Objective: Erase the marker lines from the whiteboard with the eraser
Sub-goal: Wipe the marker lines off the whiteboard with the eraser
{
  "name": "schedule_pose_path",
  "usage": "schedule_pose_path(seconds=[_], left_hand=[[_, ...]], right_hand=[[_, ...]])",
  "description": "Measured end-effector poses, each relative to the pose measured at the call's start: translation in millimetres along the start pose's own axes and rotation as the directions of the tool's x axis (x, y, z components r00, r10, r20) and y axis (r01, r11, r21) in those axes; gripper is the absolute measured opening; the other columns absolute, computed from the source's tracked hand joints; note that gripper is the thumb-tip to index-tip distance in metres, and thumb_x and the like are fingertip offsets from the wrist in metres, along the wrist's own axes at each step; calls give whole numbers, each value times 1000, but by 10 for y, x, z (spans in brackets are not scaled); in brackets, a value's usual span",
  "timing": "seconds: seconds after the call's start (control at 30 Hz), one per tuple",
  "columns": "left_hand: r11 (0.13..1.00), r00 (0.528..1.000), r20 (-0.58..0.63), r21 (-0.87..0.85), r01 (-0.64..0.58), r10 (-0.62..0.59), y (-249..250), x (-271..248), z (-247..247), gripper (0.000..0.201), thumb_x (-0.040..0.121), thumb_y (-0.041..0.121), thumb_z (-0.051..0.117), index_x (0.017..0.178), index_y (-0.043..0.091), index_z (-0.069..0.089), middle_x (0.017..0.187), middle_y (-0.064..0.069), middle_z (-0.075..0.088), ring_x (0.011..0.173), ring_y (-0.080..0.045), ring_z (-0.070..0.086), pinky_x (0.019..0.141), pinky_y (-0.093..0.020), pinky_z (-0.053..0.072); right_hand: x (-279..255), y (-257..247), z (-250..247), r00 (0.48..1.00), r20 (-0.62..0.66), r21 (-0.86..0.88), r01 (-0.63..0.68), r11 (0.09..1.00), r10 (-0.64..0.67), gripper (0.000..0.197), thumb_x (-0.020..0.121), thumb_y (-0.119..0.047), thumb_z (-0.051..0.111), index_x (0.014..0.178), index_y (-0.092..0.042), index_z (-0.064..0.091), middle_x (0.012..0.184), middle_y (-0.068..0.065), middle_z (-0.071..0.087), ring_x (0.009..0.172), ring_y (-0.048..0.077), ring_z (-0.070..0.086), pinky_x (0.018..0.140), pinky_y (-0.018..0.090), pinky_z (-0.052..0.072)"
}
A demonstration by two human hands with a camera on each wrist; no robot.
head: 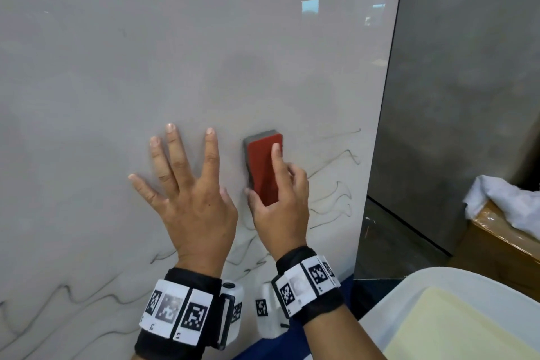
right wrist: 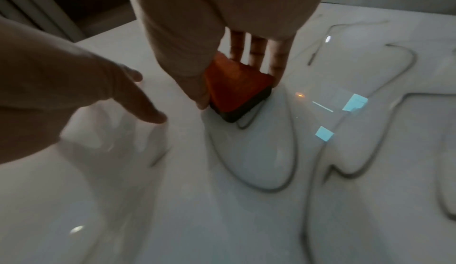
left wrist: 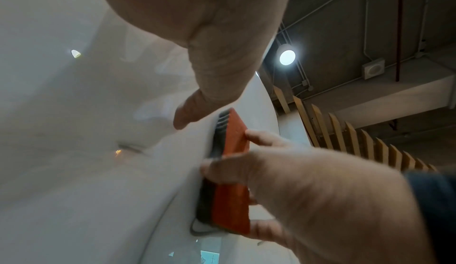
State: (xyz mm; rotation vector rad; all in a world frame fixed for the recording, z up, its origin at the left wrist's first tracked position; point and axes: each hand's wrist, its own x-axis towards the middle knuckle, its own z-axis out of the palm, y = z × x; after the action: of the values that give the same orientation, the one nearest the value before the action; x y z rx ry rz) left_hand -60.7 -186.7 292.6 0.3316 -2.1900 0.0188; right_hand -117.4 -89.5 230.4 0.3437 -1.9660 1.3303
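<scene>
While the right hand (head: pixel 279 210) grips the red-backed rectangular eraser with grey felt pad (head: pixel 263 166), thumb on its left edge and fingers along its right edge with one fingertip on the red back, the felt face lies flat against the glossy white whiteboard (head: pixel 175 52). That hold appears chosen to keep the pad pressed evenly for wiping. The left hand (head: pixel 187 193) is spread wide, fingers straight and laid on the board just left of the eraser; I judge it braces the panel against the wiping pressure. It holds nothing. Thin wavy dark marker lines (head: pixel 336 184) remain just right of the eraser and continue below both wrists toward the lower left. The surface above the hands looks clear of lines, so the task appears partly done.
</scene>
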Motion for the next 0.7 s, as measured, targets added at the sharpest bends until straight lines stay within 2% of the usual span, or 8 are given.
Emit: schedule_pose_path(seconds=[0.07,0.13,0.2,0.33,0.4,0.47,0.6,0.7], left_hand=[[1000,1000,0,-7,-2,2,-3,-3,-2,99,74,14,75,156,29,23,164,-16,2,151,-37,-1,112,-73,5],[1000,1000,0,-8,-8,8,-15,-5,3,99,74,15,76,156,29,22,165,-16,3,151,-37,-1,112,-73,5],[1000,1000,-2,-7,-8,8,-20,-5,7,100,74,15,77,156,29,23,164,-16,4,151,-37,0,112,-73,5],[1000,1000,-10,-20,-4,4,-18,-4,11,100,72,13,78,156,28,25,164,-16,5,151,-36,0,112,-73,6],[1000,1000,-11,-24,-8,8,-23,-12,9,100,72,13,78,155,28,26,164,-15,4,151,-36,-1,112,-73,5],[1000,1000,-12,-23,-10,10,-38,-19,9,100,73,14,79,156,29,25,164,-15,3,152,-36,-1,112,-73,5],[1000,1000,-9,-20,-8,8,-41,-20,13,100,74,14,79,156,29,24,164,-15,4,152,-35,-1,112,-73,5],[1000,1000,-14,-29,-9,9,-36,-15,19,100,73,14,79,156,29,25,164,-14,4,152,-35,-1,113,-72,5]], right_hand=[[48,145,-44,999,-32,-25,-45,999,44,95,80,-26,79,150,-53,20,122,-8,39,114,13,45,85,23,45],[189,300,-126,954,-96,102,-276,956,285,88,83,-28,77,149,-53,24,120,-11,38,114,14,50,92,29,50],[270,357,-170,919,-118,151,-358,922,376,83,84,-30,75,150,-48,27,120,-12,39,113,15,53,95,35,52],[74,141,-45,998,-28,117,-58,991,61,87,79,-22,80,146,-50,31,127,-9,42,117,10,45,95,14,41],[38,158,-8,997,-35,51,64,997,-63,87,75,-19,82,143,-47,37,125,-8,43,115,9,43,94,4,34],[127,235,-25,996,-86,70,14,997,-8,87,75,-20,83,143,-48,36,125,-8,43,115,12,46,96,10,39],[229,216,-20,964,-137,212,-197,957,229,87,78,-30,80,146,-51,31,122,-16,41,117,16,52,94,36,53],[159,136,38,986,-159,137,-37,990,59,86,75,-19,82,145,-45,39,125,-4,46,115,16,48,99,11,39]])
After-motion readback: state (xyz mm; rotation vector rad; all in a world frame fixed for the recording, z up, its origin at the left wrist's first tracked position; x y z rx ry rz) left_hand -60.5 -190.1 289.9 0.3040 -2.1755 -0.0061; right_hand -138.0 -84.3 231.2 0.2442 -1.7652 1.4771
